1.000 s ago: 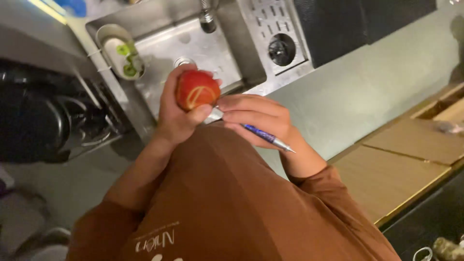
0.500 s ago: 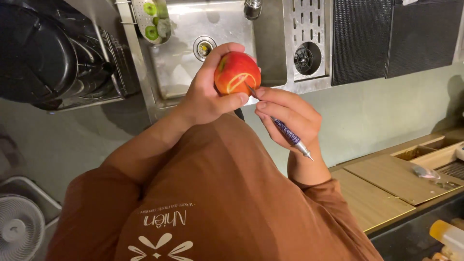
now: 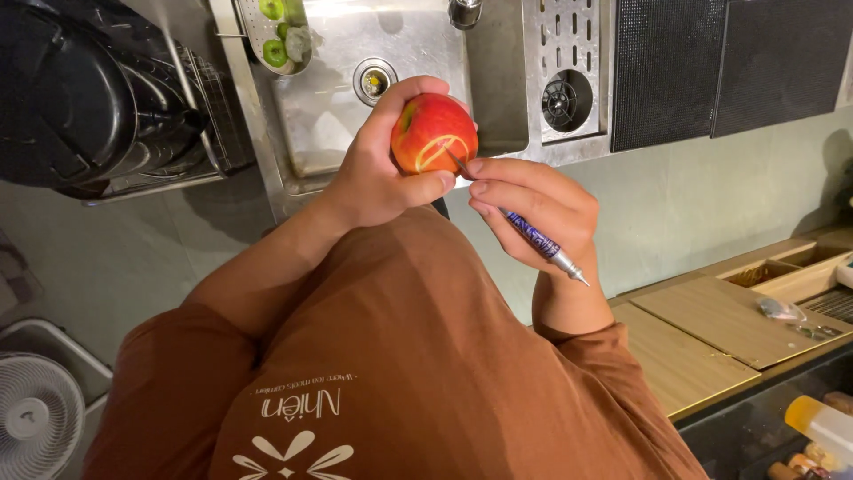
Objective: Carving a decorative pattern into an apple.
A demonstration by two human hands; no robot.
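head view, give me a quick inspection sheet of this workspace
surface: steel sink with drain, below the hands
job's things: red apple with pale cut lines; slim carving knife, tip at the apple
clutter: green slices in a strainer; black pot on a rack
grippers: left hand grips the apple; right hand holds the carving knife like a pen
cables: nothing seen
surroundings: white fan, wooden counter, squeeze bottle
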